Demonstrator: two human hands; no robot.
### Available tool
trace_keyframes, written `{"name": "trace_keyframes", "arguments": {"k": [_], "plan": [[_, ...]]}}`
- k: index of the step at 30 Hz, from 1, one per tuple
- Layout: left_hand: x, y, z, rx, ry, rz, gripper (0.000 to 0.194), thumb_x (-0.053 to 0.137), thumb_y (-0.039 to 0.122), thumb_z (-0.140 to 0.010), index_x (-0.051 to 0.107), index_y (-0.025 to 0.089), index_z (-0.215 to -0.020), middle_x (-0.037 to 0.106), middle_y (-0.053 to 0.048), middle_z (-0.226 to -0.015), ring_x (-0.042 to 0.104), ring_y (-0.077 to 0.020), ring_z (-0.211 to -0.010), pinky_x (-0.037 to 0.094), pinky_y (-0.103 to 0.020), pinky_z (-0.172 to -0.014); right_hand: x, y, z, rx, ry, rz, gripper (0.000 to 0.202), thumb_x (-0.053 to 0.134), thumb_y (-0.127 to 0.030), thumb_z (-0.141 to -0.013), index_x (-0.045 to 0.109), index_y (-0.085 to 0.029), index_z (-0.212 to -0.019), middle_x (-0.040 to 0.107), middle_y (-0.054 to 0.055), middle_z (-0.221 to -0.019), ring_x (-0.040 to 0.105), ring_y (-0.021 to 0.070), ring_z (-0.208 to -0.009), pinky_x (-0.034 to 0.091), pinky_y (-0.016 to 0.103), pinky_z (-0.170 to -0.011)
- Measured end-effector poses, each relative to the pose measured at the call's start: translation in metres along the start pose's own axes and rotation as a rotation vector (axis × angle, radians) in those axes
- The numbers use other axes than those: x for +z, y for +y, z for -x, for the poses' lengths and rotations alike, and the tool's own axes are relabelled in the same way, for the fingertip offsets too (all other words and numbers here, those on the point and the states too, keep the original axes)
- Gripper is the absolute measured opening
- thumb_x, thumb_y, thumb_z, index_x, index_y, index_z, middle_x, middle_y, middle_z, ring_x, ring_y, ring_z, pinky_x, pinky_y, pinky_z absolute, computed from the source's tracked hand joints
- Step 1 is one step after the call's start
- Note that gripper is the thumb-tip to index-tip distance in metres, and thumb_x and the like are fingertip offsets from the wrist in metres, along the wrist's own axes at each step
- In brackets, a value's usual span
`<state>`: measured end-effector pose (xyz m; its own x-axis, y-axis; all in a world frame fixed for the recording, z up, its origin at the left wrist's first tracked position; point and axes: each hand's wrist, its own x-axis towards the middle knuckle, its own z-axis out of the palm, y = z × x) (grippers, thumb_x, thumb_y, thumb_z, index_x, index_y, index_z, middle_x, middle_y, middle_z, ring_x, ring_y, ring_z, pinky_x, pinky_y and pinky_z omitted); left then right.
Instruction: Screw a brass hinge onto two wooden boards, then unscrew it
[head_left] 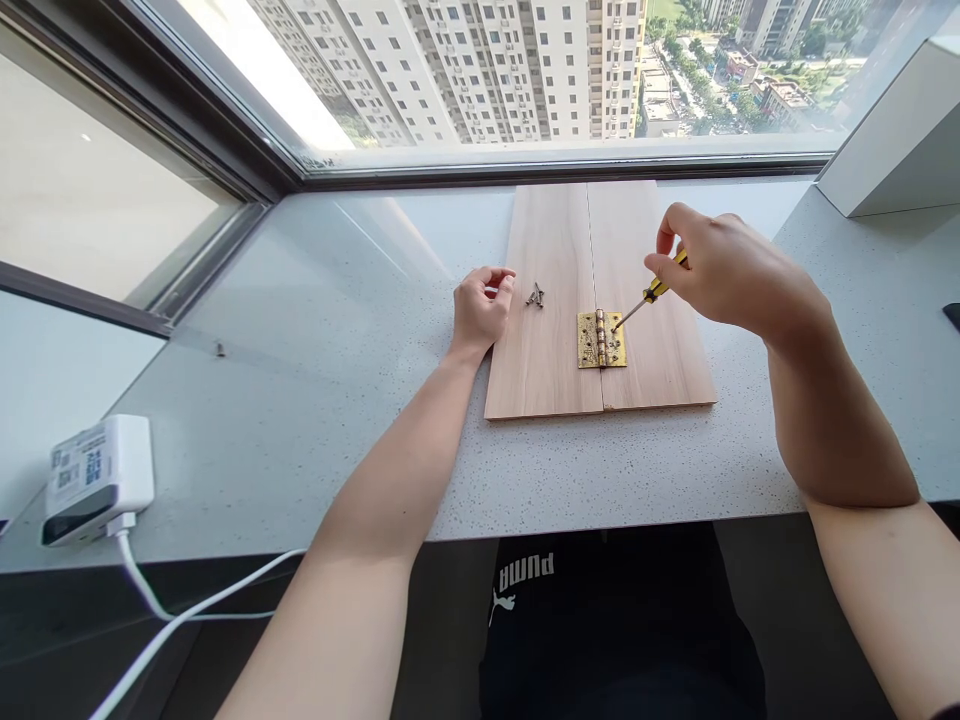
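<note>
Two pale wooden boards (551, 370) lie side by side, with a brass hinge (589, 340) across their seam near the front. My right hand (712, 260) is closed round the yellow and black handle of a screwdriver (655, 290), whose tip meets the hinge's right leaf. My left hand (484, 308) rests at the left edge of the left board, its fingers curled together; whatever they may hold is too small to make out. Several loose screws (536, 296) lie on the left board, just right of my left hand.
On the speckled counter (300, 400), a white box-shaped device (101, 480) with white cables sits at the front left. A white box (892, 130) stands at the back right. The window frame (450, 178) runs behind the boards. A small object (220, 349) lies at the left.
</note>
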<state>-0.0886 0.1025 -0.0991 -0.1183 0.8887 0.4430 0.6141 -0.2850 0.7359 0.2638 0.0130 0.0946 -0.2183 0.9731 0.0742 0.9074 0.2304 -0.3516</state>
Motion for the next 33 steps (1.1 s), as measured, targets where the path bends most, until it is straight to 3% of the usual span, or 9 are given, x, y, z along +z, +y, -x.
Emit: {"name": "trace_keyframes", "arguments": {"k": [6, 8, 11, 15, 18, 24, 28, 30, 33], "plan": [[0.001, -0.001, 0.0, 0.002, 0.006, 0.003, 0.014, 0.071, 0.025, -0.11, 0.086, 0.023, -0.111, 0.087, -0.01, -0.117, 0.081, -0.0256, -0.108, 0.069, -0.036, -0.09, 0.002, 0.005, 0.004, -0.23, -0.046, -0.082, 0.041, 0.082, -0.047, -0.099, 0.068, -0.028, -0.132, 0.074, 0.009, -0.1, 0.068, 0.0323, -0.091, 0.052, 0.045, -0.08], [0.001, -0.001, 0.0, -0.001, 0.01, 0.002, 0.014, 0.072, 0.025, -0.11, 0.085, 0.023, -0.111, 0.087, -0.01, -0.117, 0.081, -0.0257, -0.108, 0.069, -0.036, -0.09, 0.004, 0.001, 0.006, -0.237, -0.04, -0.103, 0.044, 0.082, -0.052, -0.1, 0.068, -0.027, -0.133, 0.075, 0.01, -0.103, 0.069, 0.0333, -0.094, 0.053, 0.046, -0.082], [0.002, 0.0, 0.0, -0.005, 0.009, 0.005, 0.014, 0.071, 0.024, -0.111, 0.085, 0.022, -0.111, 0.087, -0.011, -0.118, 0.081, -0.0256, -0.108, 0.068, -0.036, -0.089, 0.007, -0.005, 0.005, -0.14, 0.041, -0.11, 0.042, 0.065, -0.063, -0.113, 0.069, -0.025, -0.13, 0.074, 0.01, -0.093, 0.067, 0.0341, -0.091, 0.053, 0.049, -0.084], [0.002, 0.001, 0.0, -0.005, 0.01, 0.008, 0.014, 0.071, 0.025, -0.11, 0.085, 0.022, -0.11, 0.087, -0.011, -0.116, 0.081, -0.0252, -0.105, 0.068, -0.036, -0.089, 0.005, -0.005, 0.002, -0.013, 0.054, -0.052, 0.035, 0.059, -0.059, -0.116, 0.071, -0.026, -0.115, 0.071, 0.009, -0.085, 0.06, 0.0293, -0.076, 0.051, 0.048, -0.079], [0.002, 0.002, 0.0, -0.009, 0.014, 0.01, 0.014, 0.072, 0.025, -0.109, 0.085, 0.022, -0.109, 0.086, -0.01, -0.115, 0.081, -0.0251, -0.105, 0.068, -0.035, -0.088, 0.002, 0.0, 0.001, -0.067, 0.016, -0.04, 0.024, 0.067, -0.048, -0.111, 0.071, -0.027, -0.123, 0.072, 0.008, -0.087, 0.063, 0.0304, -0.079, 0.051, 0.047, -0.078], [0.001, 0.004, 0.0, -0.021, 0.009, 0.006, 0.014, 0.071, 0.024, -0.109, 0.085, 0.023, -0.109, 0.086, -0.01, -0.115, 0.08, -0.0253, -0.107, 0.067, -0.035, -0.09, 0.003, 0.002, 0.006, -0.258, -0.042, -0.135, 0.043, 0.079, -0.044, -0.102, 0.066, -0.029, -0.14, 0.078, 0.011, -0.114, 0.072, 0.0343, -0.1, 0.057, 0.048, -0.087], [0.0, 0.004, 0.001, -0.017, -0.006, 0.012, 0.015, 0.07, 0.025, -0.111, 0.085, 0.023, -0.112, 0.086, -0.012, -0.118, 0.081, -0.0264, -0.108, 0.068, -0.037, -0.092, 0.006, -0.005, 0.006, -0.138, 0.029, -0.118, 0.038, 0.065, -0.057, -0.115, 0.067, -0.027, -0.138, 0.076, 0.01, -0.098, 0.069, 0.0369, -0.098, 0.055, 0.051, -0.089], [-0.001, 0.004, 0.001, -0.014, -0.01, 0.011, 0.015, 0.07, 0.025, -0.111, 0.085, 0.023, -0.112, 0.086, -0.012, -0.119, 0.081, -0.0269, -0.109, 0.069, -0.038, -0.092, 0.005, -0.007, 0.004, -0.042, 0.056, -0.073, 0.035, 0.055, -0.056, -0.119, 0.069, -0.026, -0.131, 0.074, 0.011, -0.092, 0.066, 0.0355, -0.089, 0.053, 0.052, -0.087], [-0.001, 0.004, 0.001, -0.013, -0.011, 0.01, 0.015, 0.07, 0.024, -0.111, 0.085, 0.023, -0.112, 0.086, -0.012, -0.119, 0.081, -0.0267, -0.108, 0.069, -0.038, -0.092, 0.001, -0.006, 0.002, 0.0, 0.038, -0.014, 0.027, 0.056, -0.049, -0.117, 0.071, -0.026, -0.122, 0.073, 0.012, -0.09, 0.06, 0.0327, -0.081, 0.049, 0.051, -0.082]]}}
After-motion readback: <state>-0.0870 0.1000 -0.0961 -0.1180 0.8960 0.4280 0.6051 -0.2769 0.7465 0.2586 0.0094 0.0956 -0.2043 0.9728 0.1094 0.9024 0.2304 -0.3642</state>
